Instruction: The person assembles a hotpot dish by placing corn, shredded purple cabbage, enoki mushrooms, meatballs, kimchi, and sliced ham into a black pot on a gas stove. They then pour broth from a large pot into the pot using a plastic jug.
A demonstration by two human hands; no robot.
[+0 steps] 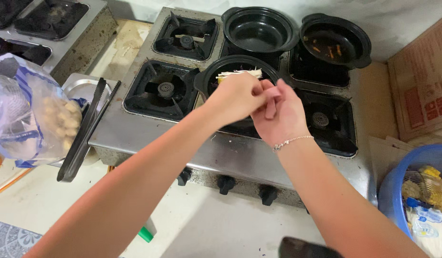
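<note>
Hands meet right over the front clay pot (240, 71) on the steel stove (230, 148). The left hand (235, 95) comes in from the lower left and the right hand (278, 114), with a thin bracelet (293, 141) on the wrist, crosses in from the lower right, so the two are touching each other above the pot's near rim. Left fingers (254, 91) are bunched together, and the right fingers (271, 102) are curled in against them, but whether either hand is actually pinching something is hard to tell since they hide each other. Pale strips of food (240, 73) sit inside the pot, just behind the left knuckles.

Two more black pots are behind it: an empty-looking one (259, 29) at the back middle and one with orange bits (334, 40) at the back right. Open burners (166, 89) take up the stove's left side. Off to the left, a clear bag of pale round balls (35, 114) rests beside black tongs (87, 126). A blue basket (412, 191) with packets sits at the lower right, and a cardboard box (421, 81) leans behind it.
</note>
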